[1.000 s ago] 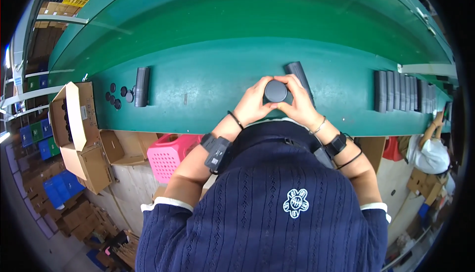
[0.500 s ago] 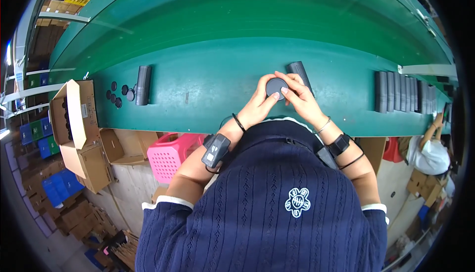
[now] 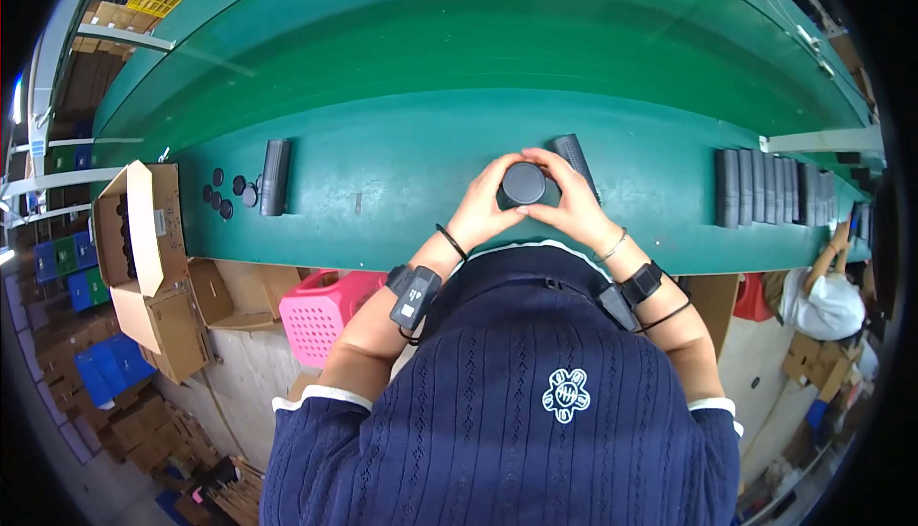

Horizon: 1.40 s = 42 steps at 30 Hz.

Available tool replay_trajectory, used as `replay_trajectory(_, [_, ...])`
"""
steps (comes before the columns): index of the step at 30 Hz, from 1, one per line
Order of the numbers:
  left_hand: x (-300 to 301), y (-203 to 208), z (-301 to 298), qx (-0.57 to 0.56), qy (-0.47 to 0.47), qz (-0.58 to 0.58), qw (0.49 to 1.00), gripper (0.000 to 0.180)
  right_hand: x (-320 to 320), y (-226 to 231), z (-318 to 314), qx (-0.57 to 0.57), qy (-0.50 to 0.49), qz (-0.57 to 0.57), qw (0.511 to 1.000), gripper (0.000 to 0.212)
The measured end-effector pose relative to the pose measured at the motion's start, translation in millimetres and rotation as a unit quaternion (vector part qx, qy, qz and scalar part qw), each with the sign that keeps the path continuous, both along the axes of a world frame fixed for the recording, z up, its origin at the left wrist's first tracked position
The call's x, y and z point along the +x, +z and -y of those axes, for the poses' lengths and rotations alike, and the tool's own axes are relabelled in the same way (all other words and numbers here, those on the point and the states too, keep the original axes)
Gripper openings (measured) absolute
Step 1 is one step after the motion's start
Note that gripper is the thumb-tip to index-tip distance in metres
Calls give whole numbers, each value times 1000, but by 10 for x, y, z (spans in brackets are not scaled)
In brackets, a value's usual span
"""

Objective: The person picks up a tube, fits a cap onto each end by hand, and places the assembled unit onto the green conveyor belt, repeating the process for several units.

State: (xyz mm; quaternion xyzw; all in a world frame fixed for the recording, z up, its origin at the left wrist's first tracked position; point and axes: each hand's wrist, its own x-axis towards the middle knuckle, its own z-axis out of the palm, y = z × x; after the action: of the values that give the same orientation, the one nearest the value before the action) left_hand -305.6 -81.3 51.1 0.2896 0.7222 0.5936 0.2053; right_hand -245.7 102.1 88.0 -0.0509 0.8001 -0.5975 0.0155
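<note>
Both my hands are wrapped round a dark, round-ended object (image 3: pixel 524 184), seen end-on, above the bench in front of my body. My left hand (image 3: pixel 483 203) curves along its left side, and my right hand (image 3: pixel 579 207) along its right. The fingertips almost meet at the far side and the thumbs at the near side. How long the object is cannot be seen. Just beyond my right hand lies a dark ribbed cylinder (image 3: pixel 571 155), partly covered by the fingers. Another dark cylinder (image 3: pixel 275 177) lies farther left, beside several small black round caps (image 3: pixel 218 177).
The green bench (image 3: pixel 402 230) has a row of dark cylinders (image 3: pixel 755 187) at its right. An open cardboard box (image 3: pixel 164 230) stands at the left end. Below the front edge is a pink plastic stool (image 3: pixel 320 320). Another person (image 3: pixel 830 301) is at the far right.
My fingers have moved from lying over the round end to encircling its sides. The end shows more fully now. The view has shifted slightly.
</note>
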Motion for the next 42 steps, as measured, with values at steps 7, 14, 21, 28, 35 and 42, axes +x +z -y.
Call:
replay_trajectory(7, [84, -46, -14, 3, 61, -44, 997, 72, -32, 51, 67, 93, -5, -40, 995, 65])
replay_trajectory(14, [3, 33, -31, -9, 39, -52, 998, 72, -33, 31, 48, 60, -15, -3, 998, 64])
replay_trajectory(21, [77, -61, -1, 16, 40, 4, 999, 77, 28, 12, 10, 41, 15, -43, 998, 77])
replay_trajectory(28, [132, -104, -3, 39, 62, -6, 997, 73, 34, 54, 38, 128, 23, -91, 987, 74])
replay_trajectory(35, [239, -61, -10, 13, 121, -67, 990, 71, 40, 25, 92, 177, -2, -120, 977, 71])
replay_trajectory(42, [222, -84, 66, 11, 65, -41, 997, 70, 112, 56, 22, 114, 56, -77, 989, 74])
